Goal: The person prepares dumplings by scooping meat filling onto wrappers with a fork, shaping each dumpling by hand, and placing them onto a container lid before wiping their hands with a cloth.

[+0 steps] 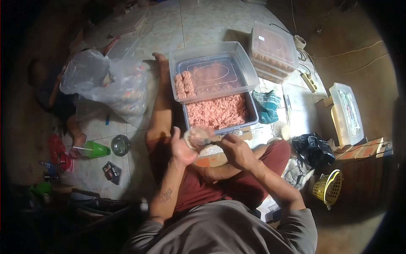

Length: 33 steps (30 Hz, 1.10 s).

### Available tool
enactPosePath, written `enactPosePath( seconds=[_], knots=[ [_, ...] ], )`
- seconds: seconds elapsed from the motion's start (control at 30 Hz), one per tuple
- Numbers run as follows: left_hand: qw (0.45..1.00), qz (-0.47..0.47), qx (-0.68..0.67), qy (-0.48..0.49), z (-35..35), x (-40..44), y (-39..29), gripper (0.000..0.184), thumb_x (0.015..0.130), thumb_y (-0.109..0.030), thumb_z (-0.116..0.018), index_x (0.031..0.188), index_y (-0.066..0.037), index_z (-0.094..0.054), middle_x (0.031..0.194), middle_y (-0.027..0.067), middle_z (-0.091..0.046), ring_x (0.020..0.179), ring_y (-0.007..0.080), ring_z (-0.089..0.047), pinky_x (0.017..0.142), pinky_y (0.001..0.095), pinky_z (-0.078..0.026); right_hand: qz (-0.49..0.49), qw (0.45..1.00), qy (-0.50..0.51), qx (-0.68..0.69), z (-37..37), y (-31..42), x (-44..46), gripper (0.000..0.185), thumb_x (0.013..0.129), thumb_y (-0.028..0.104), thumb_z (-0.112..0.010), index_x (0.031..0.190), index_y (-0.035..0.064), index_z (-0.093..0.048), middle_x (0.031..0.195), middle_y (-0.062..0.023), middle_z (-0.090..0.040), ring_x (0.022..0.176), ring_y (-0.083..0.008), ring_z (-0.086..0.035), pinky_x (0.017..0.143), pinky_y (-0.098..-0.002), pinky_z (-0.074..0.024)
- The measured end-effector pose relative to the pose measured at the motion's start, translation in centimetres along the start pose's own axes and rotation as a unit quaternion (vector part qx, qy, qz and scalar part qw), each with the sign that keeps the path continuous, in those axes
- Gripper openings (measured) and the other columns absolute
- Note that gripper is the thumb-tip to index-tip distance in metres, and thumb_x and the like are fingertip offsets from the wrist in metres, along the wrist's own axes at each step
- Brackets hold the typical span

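Note:
My left hand (pixel 184 151) holds a small round pale-rimmed thing (pixel 189 139) with pinkish stuff on it; blur hides its kind. My right hand (pixel 239 151) is closed on the handle of a thin utensil (pixel 213 142), its tip against the round thing. Just beyond my hands, a box (pixel 253 111) holds loose pink crumbly shreds (pixel 218 111). Across its far part rests a clear plastic container (pixel 247 70), with two crumb-coated rolls (pixel 184 84) in its left corner. Under my hands lies a white patch (pixel 211 150), partly hidden.
Stacked lidded boxes (pixel 274 48) stand at the back right, near a green checked cloth (pixel 267 106). To the right are a black plastic bag (pixel 313 149) and a yellow basket (pixel 328 187). A big plastic bag (pixel 127 91), green cup (pixel 99 149), ashtray (pixel 120 145) and another person's foot (pixel 77 142) are left.

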<state>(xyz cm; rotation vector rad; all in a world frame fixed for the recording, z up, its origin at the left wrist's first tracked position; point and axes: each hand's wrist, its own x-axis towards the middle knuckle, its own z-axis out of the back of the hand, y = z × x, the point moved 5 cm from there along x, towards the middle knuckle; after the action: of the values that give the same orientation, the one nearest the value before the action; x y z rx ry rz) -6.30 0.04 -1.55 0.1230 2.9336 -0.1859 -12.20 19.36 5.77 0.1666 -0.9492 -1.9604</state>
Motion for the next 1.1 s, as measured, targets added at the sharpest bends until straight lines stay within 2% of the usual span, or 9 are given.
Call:
enactPosePath(
  seconds=[0.07, 0.17, 0.43, 0.57, 0.63, 0.8, 0.9, 0.93, 1.1],
  knots=[
    [0.978, 0.155, -0.121, 0.072, 1.4, -1.6, 1.2, 0.103, 0.094, -0.08, -0.026, 0.141, 0.009, -0.045, 0.142, 0.0285, -0.053, 0.132, 0.0437, -0.051, 0.111, 0.057, -0.041, 0.073, 0.996, 0.04, -0.033, 0.2, 0.0, 0.3, 0.029, 0.084, 0.003, -0.06, 0.112, 0.003, -0.068, 0.086, -0.0155, -0.061, 0.081, -0.0364, -0.063, 0.069, -0.0461, -0.0515],
    [0.983, 0.086, 0.046, -0.152, 3.4, -3.7, 0.9, 0.102, 0.093, -0.081, -0.027, 0.139, 0.007, -0.048, 0.136, 0.0292, -0.057, 0.123, 0.0427, -0.058, 0.103, 0.0552, -0.048, 0.106, 0.987, 0.041, -0.112, 1.7, 0.2, 1.7, 0.019, 0.085, 0.0, -0.06, 0.103, 0.0007, -0.068, 0.088, -0.0154, -0.062, 0.083, -0.0351, -0.062, 0.073, -0.0444, -0.0515],
    [0.982, 0.055, 0.146, -0.11, 6.7, -3.0, 1.8, 0.084, 0.096, -0.076, -0.033, 0.121, 0.0, -0.06, 0.117, 0.0226, -0.068, 0.107, 0.036, -0.067, 0.091, 0.05, -0.056, 0.066, 0.948, 0.143, -0.275, -2.6, -2.4, 8.9, 0.017, 0.088, 0.011, -0.055, 0.1, 0.0052, -0.067, 0.101, -0.0113, -0.062, 0.1, -0.0282, -0.062, 0.089, -0.0428, -0.0459],
    [0.975, 0.041, 0.184, -0.122, 6.5, -3.1, 1.3, 0.083, 0.097, -0.074, -0.035, 0.121, 0.0, -0.06, 0.12, 0.0206, -0.067, 0.108, 0.0346, -0.067, 0.092, 0.0487, -0.056, 0.185, 0.937, 0.083, -0.283, -2.9, -0.6, 9.4, 0.013, 0.09, 0.01, -0.057, 0.095, 0.0041, -0.068, 0.098, -0.0125, -0.065, 0.095, -0.0297, -0.063, 0.085, -0.0425, -0.0492],
    [0.983, 0.03, 0.135, -0.118, 5.4, -3.0, 1.3, 0.085, 0.096, -0.074, -0.037, 0.13, 0.002, -0.055, 0.124, 0.0207, -0.064, 0.114, 0.0353, -0.064, 0.097, 0.0487, -0.054, 0.105, 0.986, 0.093, -0.086, -0.3, -1.1, 9.7, 0.011, 0.09, 0.007, -0.059, 0.093, 0.0023, -0.068, 0.09, -0.0144, -0.064, 0.089, -0.0332, -0.064, 0.078, -0.0428, -0.0523],
    [0.994, 0.095, 0.049, 0.029, 0.5, -3.0, 0.4, 0.1, 0.094, -0.078, -0.033, 0.142, 0.009, -0.044, 0.14, 0.0277, -0.054, 0.129, 0.0387, -0.055, 0.11, 0.0517, -0.043, 0.054, 0.988, 0.145, 0.022, 1.7, 1.4, 7.4, 0.014, 0.092, 0.011, -0.061, 0.101, 0.0049, -0.07, 0.09, -0.016, -0.064, 0.09, -0.038, -0.065, 0.076, -0.0457, -0.0531],
    [0.987, 0.129, 0.049, 0.085, -1.0, -3.5, 0.5, 0.107, 0.093, -0.08, -0.03, 0.143, 0.014, -0.04, 0.144, 0.0318, -0.049, 0.136, 0.0421, -0.048, 0.115, 0.055, -0.037, 0.145, 0.965, 0.2, -0.083, -0.6, -2.7, 5.4, 0.022, 0.094, 0.014, -0.059, 0.112, 0.0065, -0.069, 0.101, -0.0183, -0.066, 0.089, -0.0393, -0.065, 0.079, -0.0483, -0.053],
    [0.989, 0.127, 0.044, 0.068, 0.5, -3.5, 0.2, 0.108, 0.092, -0.081, -0.03, 0.143, 0.014, -0.04, 0.145, 0.0318, -0.048, 0.137, 0.0427, -0.047, 0.116, 0.0551, -0.036, 0.05, 0.961, 0.215, -0.167, 0.4, -2.5, 4.9, 0.024, 0.092, 0.013, -0.059, 0.112, 0.0065, -0.069, 0.104, -0.0196, -0.065, 0.091, -0.0388, -0.065, 0.08, -0.0495, -0.0532],
    [0.996, 0.063, 0.064, 0.025, -1.9, -3.6, 0.7, 0.104, 0.093, -0.08, -0.03, 0.143, 0.011, -0.042, 0.141, 0.0293, -0.053, 0.131, 0.0417, -0.054, 0.112, 0.0552, -0.042, 0.19, 0.967, 0.13, -0.11, -0.2, 0.6, 4.9, 0.022, 0.088, 0.012, -0.06, 0.107, 0.0077, -0.07, 0.098, -0.0169, -0.066, 0.086, -0.0374, -0.065, 0.076, -0.0493, -0.0527]
  ],
)
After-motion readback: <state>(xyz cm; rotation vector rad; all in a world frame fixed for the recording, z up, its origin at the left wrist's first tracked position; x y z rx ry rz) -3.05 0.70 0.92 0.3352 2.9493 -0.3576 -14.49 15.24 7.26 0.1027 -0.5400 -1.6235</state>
